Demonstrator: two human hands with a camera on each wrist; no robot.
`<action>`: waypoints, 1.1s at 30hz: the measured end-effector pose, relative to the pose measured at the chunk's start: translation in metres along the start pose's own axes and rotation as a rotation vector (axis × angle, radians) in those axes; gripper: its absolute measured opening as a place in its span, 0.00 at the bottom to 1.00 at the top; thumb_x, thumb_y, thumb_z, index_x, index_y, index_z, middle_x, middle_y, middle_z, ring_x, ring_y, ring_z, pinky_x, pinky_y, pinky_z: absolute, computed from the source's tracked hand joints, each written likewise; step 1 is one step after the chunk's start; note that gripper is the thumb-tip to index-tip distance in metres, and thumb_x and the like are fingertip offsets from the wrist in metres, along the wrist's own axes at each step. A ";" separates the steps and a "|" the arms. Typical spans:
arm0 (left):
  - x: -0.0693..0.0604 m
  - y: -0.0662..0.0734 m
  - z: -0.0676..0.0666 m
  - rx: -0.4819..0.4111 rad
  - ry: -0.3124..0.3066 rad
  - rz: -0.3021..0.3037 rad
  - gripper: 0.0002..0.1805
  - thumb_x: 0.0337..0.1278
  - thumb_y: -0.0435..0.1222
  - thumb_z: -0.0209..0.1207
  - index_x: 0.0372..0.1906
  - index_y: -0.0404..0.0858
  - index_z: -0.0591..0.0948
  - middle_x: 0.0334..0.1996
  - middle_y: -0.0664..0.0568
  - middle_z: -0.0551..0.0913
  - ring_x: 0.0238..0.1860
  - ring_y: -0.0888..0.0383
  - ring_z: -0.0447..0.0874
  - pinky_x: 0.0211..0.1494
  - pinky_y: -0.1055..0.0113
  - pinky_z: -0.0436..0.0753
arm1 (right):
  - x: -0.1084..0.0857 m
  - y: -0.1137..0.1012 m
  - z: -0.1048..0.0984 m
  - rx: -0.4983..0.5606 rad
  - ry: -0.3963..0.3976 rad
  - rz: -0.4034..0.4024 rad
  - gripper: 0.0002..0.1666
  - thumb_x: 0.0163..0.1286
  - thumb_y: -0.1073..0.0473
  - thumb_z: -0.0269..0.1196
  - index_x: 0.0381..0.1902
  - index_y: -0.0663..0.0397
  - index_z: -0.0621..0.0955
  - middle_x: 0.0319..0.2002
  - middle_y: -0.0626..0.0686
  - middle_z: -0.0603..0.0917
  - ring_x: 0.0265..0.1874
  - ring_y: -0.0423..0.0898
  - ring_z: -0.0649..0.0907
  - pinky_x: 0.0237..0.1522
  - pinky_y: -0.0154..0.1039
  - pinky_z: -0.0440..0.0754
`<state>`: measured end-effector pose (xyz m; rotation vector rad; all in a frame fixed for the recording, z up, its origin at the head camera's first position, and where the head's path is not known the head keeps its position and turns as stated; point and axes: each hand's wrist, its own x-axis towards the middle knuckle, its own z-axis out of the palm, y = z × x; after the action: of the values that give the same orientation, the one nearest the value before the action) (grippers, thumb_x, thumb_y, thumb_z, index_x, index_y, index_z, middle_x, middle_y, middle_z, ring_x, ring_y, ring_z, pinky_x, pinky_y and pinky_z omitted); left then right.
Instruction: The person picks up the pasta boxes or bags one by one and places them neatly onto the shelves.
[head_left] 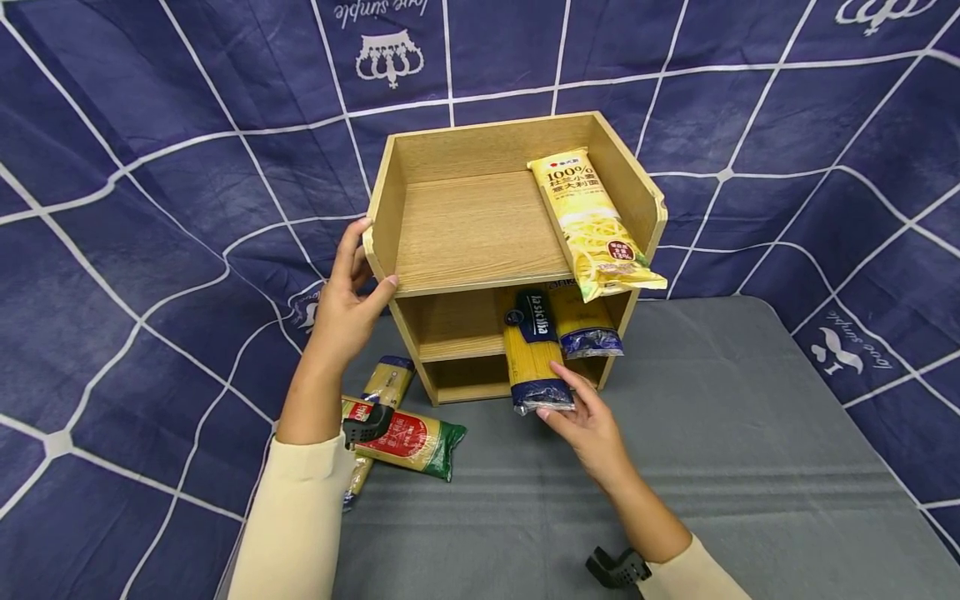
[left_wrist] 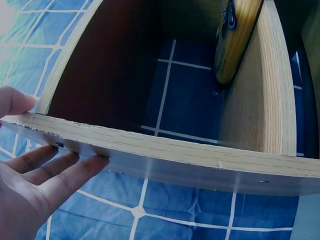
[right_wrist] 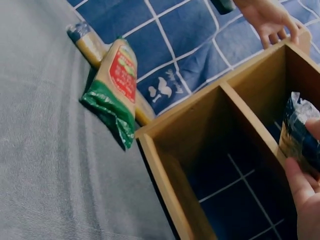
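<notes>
A small wooden shelf [head_left: 472,229] with an open top tray and two levels below stands on the grey cloth. My left hand [head_left: 345,312] grips its left side panel near the upper front corner; in the left wrist view the thumb and fingers [left_wrist: 75,175] lie on opposite faces of the board. With my right hand [head_left: 592,425] I pinch the front end of a yellow spaghetti pack [head_left: 534,358] with a dark blue label. That pack lies partly inside the middle level, its end jutting out. Beside it on the right sits another blue-ended pasta pack [head_left: 588,333].
A yellow pasta bag [head_left: 585,217] lies on the top tray at the right, overhanging the front edge. Left of the shelf, a red-and-green pasta bag [head_left: 412,442] lies across another pasta pack [head_left: 390,379]. Blue gridded fabric [head_left: 247,75] hangs behind and at both sides.
</notes>
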<state>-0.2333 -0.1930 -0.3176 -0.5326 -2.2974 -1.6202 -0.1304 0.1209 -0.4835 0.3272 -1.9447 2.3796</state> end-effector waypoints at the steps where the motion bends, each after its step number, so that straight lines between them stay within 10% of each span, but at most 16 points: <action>1: 0.000 0.000 0.000 0.003 0.001 0.001 0.40 0.69 0.29 0.56 0.77 0.61 0.57 0.70 0.46 0.73 0.68 0.47 0.74 0.46 0.74 0.82 | 0.001 0.000 0.000 -0.010 -0.002 0.007 0.43 0.64 0.74 0.67 0.75 0.55 0.68 0.73 0.55 0.64 0.60 0.38 0.79 0.54 0.30 0.83; 33: 0.000 -0.001 0.002 -0.012 0.007 -0.003 0.39 0.69 0.29 0.56 0.77 0.61 0.58 0.70 0.46 0.73 0.68 0.48 0.74 0.46 0.75 0.83 | 0.045 0.005 0.014 -0.124 0.254 0.000 0.31 0.68 0.62 0.68 0.68 0.43 0.77 0.62 0.56 0.79 0.38 0.52 0.90 0.30 0.41 0.88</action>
<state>-0.2336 -0.1918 -0.3186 -0.5256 -2.2857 -1.6352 -0.1733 0.1021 -0.4768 0.0166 -1.9586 2.1633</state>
